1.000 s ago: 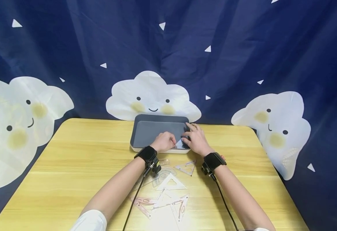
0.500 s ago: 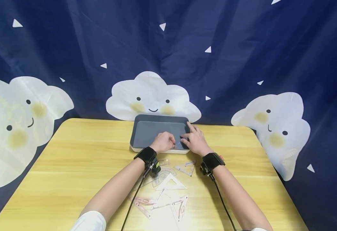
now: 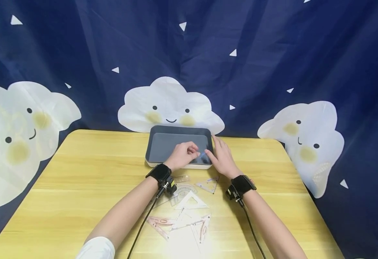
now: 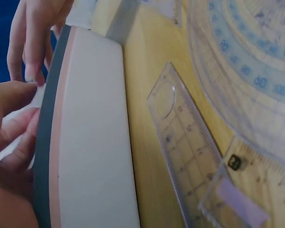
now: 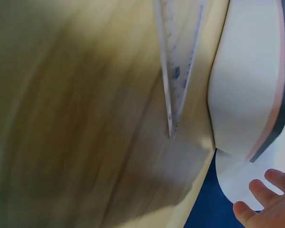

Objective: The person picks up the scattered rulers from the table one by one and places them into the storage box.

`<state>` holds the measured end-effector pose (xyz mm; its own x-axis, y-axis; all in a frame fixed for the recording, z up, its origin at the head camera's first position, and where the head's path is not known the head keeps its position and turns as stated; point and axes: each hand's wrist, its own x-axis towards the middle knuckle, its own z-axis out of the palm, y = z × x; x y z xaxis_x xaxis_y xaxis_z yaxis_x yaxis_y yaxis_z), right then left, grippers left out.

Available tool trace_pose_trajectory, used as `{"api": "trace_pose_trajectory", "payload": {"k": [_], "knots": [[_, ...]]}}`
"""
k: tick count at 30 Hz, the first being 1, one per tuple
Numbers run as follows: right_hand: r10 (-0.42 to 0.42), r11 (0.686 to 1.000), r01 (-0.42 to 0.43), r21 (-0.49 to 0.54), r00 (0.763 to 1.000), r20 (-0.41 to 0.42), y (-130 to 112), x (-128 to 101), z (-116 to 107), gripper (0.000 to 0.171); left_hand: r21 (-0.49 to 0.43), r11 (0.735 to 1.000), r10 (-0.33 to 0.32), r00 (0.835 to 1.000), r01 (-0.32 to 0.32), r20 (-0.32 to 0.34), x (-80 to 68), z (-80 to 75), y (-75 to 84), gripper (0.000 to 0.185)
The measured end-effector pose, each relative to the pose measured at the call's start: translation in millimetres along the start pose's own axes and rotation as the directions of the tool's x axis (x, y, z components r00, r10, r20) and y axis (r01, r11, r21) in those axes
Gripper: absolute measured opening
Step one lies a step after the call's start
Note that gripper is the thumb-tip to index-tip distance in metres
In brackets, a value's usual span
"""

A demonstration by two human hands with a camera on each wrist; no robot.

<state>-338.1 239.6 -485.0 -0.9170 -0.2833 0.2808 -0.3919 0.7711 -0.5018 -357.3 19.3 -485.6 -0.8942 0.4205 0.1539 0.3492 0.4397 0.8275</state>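
A pale wooden worktop (image 3: 79,180) with a clear grain stands against a dark blue curtain (image 3: 273,54) printed with smiling white clouds and small white triangles. At the far middle of the worktop sits a shallow tray (image 3: 163,140), grey inside and white outside (the left wrist view shows a thin pink line under its grey rim).

Both hands are over the near right part of the tray. The left hand (image 3: 183,155) has its fingers curled and pinching a small clear set square (image 3: 203,155), which lies low in the tray's near right corner. The right hand (image 3: 220,157) meets the same piece from the other side, its forefinger and thumb at the edge of it and the other fingers fairly straight along the tray's right wall; how firmly it holds cannot be told.

On the worktop just in front of the tray lie more clear drawing tools: a short ruler (image 4: 180,152), a protractor (image 3: 183,190), a small triangle (image 3: 209,184) near the right wrist, and a loose heap of triangles (image 3: 189,219) closer to the person. Black wristbands with cables sit on both wrists.
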Motion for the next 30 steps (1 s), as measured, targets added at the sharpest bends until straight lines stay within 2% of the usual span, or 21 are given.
{"api": "trace_pose_trajectory", "payload": {"k": [3, 7, 13, 16, 21, 24, 27, 30], "knots": [[0.006, 1.0, -0.006, 0.03, 1.0, -0.001, -5, -3, -3, 0.073, -0.035, 0.999, 0.022, 1.0, -0.023, -0.019, -3.1, -5.8, 1.5, 0.024], [0.0, 0.998, 0.001, 0.058, 1.0, -0.019, -9, -7, -7, 0.072, -0.037, 0.998, 0.042, 0.999, -0.042, -0.024, -6.7, -9.8, 5.5, 0.025], [-0.032, 0.996, 0.041, 0.085, 0.994, -0.101, -10, -15, -10, 0.067, -0.012, 0.996, 0.085, 0.996, -0.085, -0.035, -11.1, -8.5, 18.6, 0.02], [-0.031, 0.994, 0.042, 0.098, 0.993, -0.114, -8, -23, -12, 0.065, 0.008, 0.994, 0.113, 0.993, -0.112, -0.027, -15.8, -5.2, 26.7, 0.018], [0.042, 0.988, -0.027, 0.152, 0.995, -0.095, -5, -37, -13, 0.061, 0.059, 0.986, 0.155, 0.988, -0.155, 0.016, -25.3, 4.4, 35.8, 0.019], [0.085, 0.98, -0.068, 0.186, 0.993, -0.083, -4, -43, -14, 0.052, 0.109, 0.977, 0.181, 0.983, -0.182, 0.028, -30.8, 11.3, 39.7, 0.02], [0.094, 0.98, -0.082, 0.179, 0.994, -0.055, -3, -48, -16, 0.043, 0.154, 0.967, 0.2, 0.979, -0.205, 0.047, -36.6, 18.1, 43.3, 0.022], [0.061, 0.989, -0.06, 0.133, 0.998, -0.004, -2, -52, -18, 0.041, 0.212, 0.952, 0.204, 0.975, -0.219, 0.09, -41.7, 25.2, 45.9, 0.026]]}}
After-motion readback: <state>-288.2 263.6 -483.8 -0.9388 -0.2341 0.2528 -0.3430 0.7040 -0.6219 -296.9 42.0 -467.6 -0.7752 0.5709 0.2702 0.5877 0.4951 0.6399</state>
